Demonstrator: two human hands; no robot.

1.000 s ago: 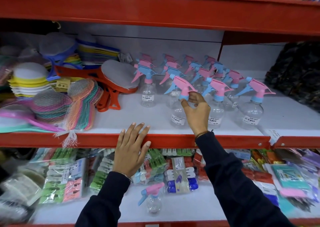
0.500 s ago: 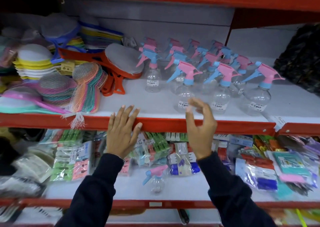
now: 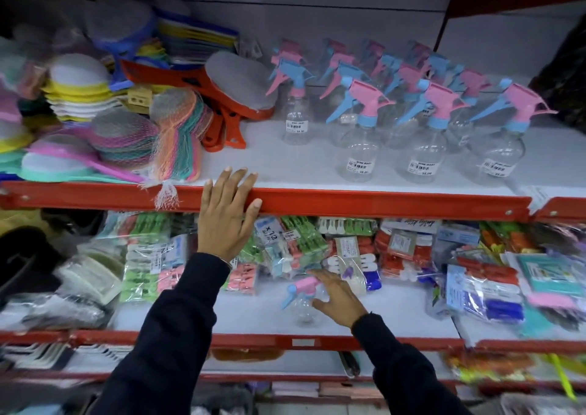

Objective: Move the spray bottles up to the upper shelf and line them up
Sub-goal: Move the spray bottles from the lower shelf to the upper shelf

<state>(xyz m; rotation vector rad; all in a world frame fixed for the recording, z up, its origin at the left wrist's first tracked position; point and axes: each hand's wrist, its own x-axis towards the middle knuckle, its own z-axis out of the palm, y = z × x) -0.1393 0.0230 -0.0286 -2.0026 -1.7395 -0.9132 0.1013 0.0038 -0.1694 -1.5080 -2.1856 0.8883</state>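
Right hand [image 3: 337,300] open, fingers spread, touching lone spray bottle [image 3: 303,300] on lower shelf [image 3: 396,314], not gripping; left hand [image 3: 226,211] open, flat on upper shelf [image 3: 364,200] red edge; other spray bottles [image 3: 425,123] grouped on upper shelf, right side.

left hand [image 3: 226,221] flat, fingers [image 3: 234,178] hooked over the red front lip of the upper shelf [image 3: 380,202], not gripping anything. right hand [image 3: 337,297] on the lower shelf [image 3: 396,313], fingers spread, fingertips [image 3: 312,273] at the pink head of a lone spray bottle [image 3: 302,300] — not closed around it; contact unclear from blur. clothespin packs [image 3: 295,240] just behind those fingers. rows of spray bottles [image 3: 421,123] stand on the upper shelf, up and right of the left fingers; netted scrubbers [image 3: 126,138] to their left
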